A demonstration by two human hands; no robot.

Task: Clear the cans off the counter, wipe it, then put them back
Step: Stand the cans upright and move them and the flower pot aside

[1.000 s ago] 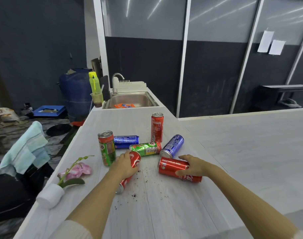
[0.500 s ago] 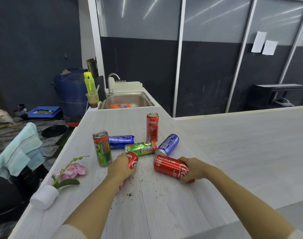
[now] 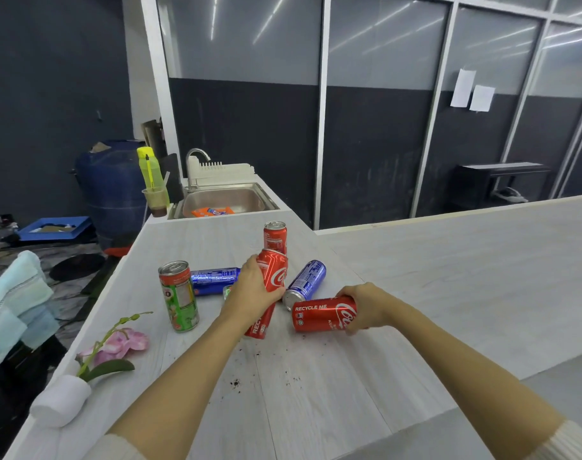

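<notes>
Each hand's grip holds a red can: left hand (image 3: 253, 290) tilted can (image 3: 272, 277), right hand (image 3: 365, 307) sideways can (image 3: 322, 314)

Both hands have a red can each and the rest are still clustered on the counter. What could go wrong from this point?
1. The left hand holds its red can tilted, right beside the upright red can and the lying blue can; swinging it out could topple or roll them.
2. The right hand grips only the end of its sideways can, so it might slip.
3. Dark crumbs could get smeared by dragged cans.
</notes>
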